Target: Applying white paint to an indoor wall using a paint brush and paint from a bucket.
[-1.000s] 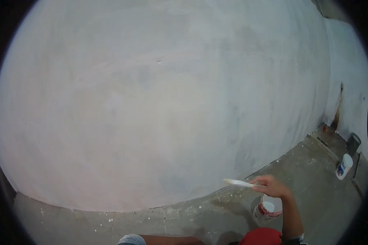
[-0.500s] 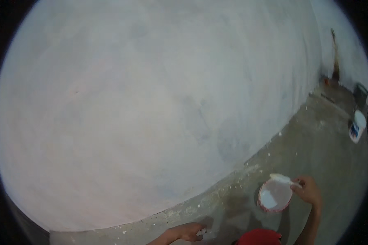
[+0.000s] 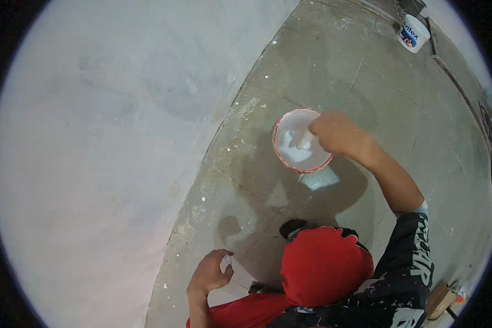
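A small round tub (image 3: 300,141) with a red rim stands on the concrete floor and holds white paste. My right hand (image 3: 336,133) reaches over its right edge and grips a white-coated tool (image 3: 305,142) whose end dips into the paste. My left hand (image 3: 209,272) hovers low near the foot of the wall, fingers curled around a small pale thing that I cannot make out. My red-clad knee (image 3: 322,265) fills the space between both arms.
A pale plastered wall (image 3: 104,142) takes up the left half. A grey concrete floor (image 3: 377,82) with white splatter runs along it. A white bucket (image 3: 413,33) stands far off at the top right. A dark shoe tip (image 3: 292,227) shows beside my knee.
The view has tilted down from the wall to the floor. My right hand moved from beside the wall onto the tub and put the tool into the paste. My left hand came into view.
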Demonstrator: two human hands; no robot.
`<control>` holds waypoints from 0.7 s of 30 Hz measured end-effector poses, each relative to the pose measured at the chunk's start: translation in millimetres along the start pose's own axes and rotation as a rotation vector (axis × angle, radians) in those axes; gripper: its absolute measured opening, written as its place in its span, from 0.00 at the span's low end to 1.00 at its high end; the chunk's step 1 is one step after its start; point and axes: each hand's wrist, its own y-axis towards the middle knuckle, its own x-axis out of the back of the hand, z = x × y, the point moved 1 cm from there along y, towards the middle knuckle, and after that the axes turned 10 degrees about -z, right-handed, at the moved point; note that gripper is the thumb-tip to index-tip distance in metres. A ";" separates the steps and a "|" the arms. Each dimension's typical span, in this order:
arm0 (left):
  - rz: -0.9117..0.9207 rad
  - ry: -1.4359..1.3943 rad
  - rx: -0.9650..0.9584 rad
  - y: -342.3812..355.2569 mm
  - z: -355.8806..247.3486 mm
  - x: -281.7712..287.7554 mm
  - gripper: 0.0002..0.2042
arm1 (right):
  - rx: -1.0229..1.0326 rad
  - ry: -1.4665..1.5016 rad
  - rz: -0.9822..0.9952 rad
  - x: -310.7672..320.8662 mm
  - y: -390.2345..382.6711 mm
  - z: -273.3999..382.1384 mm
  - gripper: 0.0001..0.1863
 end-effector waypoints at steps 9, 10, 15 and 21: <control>0.045 0.057 -0.019 -8.8 12.8 -5.2 0.19 | 0.188 -0.117 0.178 -92.9 27.6 23.2 0.08; 0.063 0.049 -0.023 -9.4 10.9 -2.9 0.19 | 0.157 -0.143 0.195 -98.2 29.0 19.4 0.08; -0.003 0.084 -0.053 -10.8 15.4 0.7 0.20 | 0.144 -0.174 0.230 -110.7 31.4 11.0 0.08; 0.010 0.091 -0.061 -8.3 16.9 -2.1 0.19 | 0.207 -0.157 0.160 -118.0 32.6 5.8 0.09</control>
